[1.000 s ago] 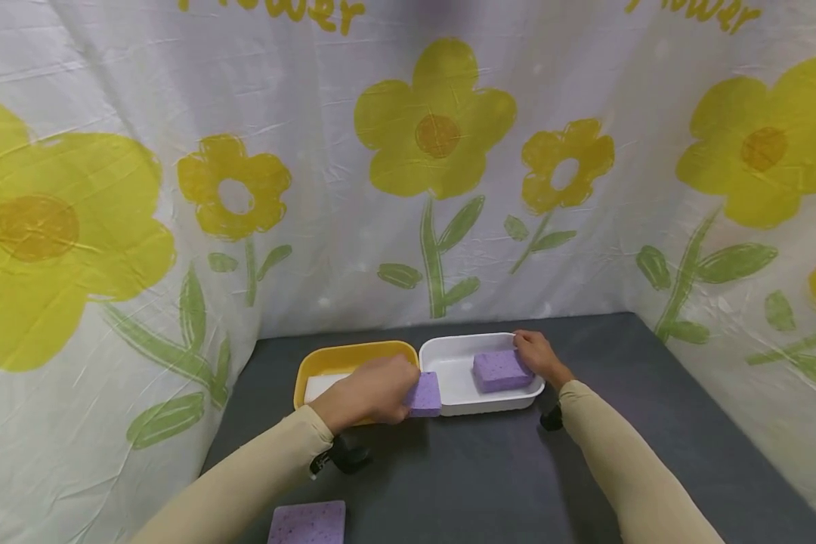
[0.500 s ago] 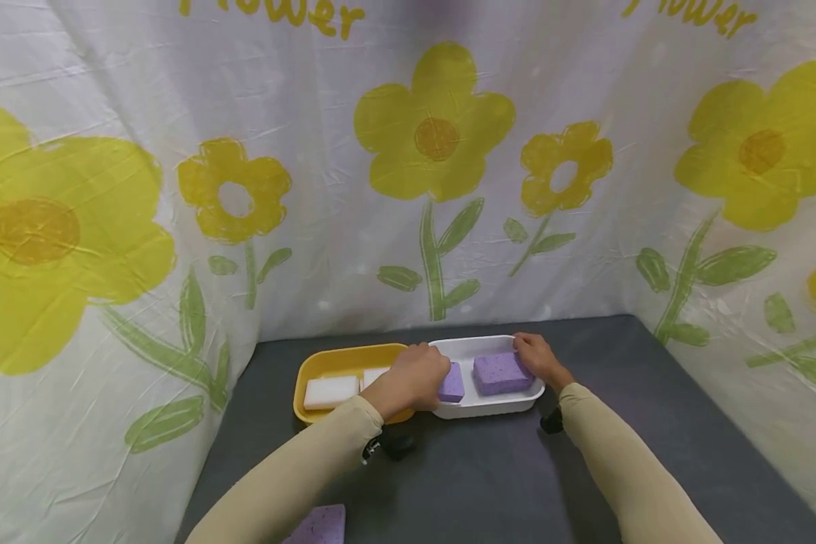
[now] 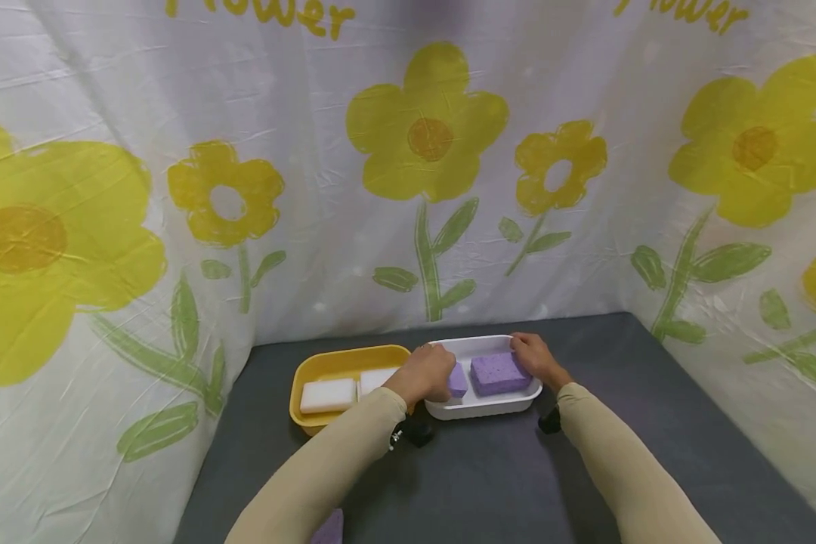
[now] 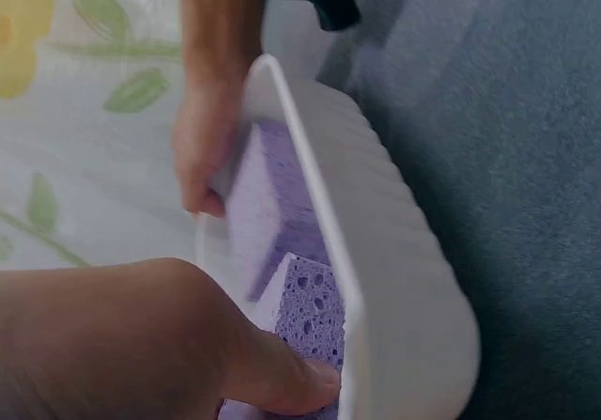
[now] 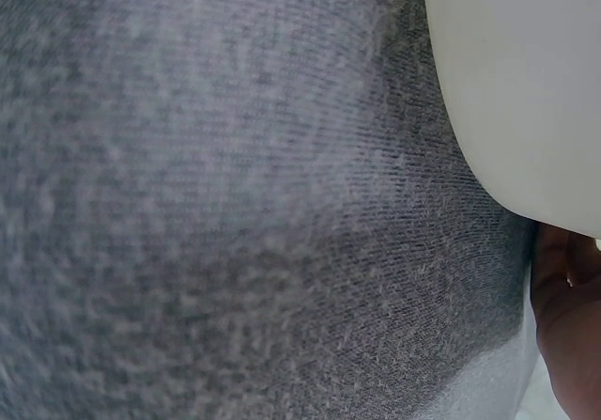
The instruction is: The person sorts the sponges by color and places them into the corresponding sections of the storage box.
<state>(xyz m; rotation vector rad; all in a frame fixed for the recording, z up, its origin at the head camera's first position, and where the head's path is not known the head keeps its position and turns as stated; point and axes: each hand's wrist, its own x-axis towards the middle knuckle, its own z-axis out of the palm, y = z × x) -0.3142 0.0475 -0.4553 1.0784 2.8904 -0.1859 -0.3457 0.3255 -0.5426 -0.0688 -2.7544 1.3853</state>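
My left hand (image 3: 427, 372) grips a purple sponge (image 3: 458, 380) at the left end of a white tray (image 3: 483, 410). In the left wrist view the thumb presses the side of this pore-marked sponge (image 4: 315, 303), just inside the tray's long wall (image 4: 376, 204); the other fingers are mostly hidden. A second purple sponge (image 3: 499, 373) lies in the tray to the right. My right hand (image 3: 536, 357) holds the tray's right end, fingers curled over the rim. The right wrist view catches only part of that hand (image 5: 570, 317) against the tray's underside (image 5: 535, 91).
Left of the white tray stands a yellow tray (image 3: 347, 363) with two white sponges (image 3: 329, 395) in it, one partly behind my left arm. Another purple sponge (image 3: 329, 527) lies on the dark tabletop (image 3: 476, 483) at the front. A flowered curtain (image 3: 313, 287) hangs behind.
My left hand has carried the purple sponge rightward, from over the yellow tray's right end into the white tray. The right hand stays at the rim.
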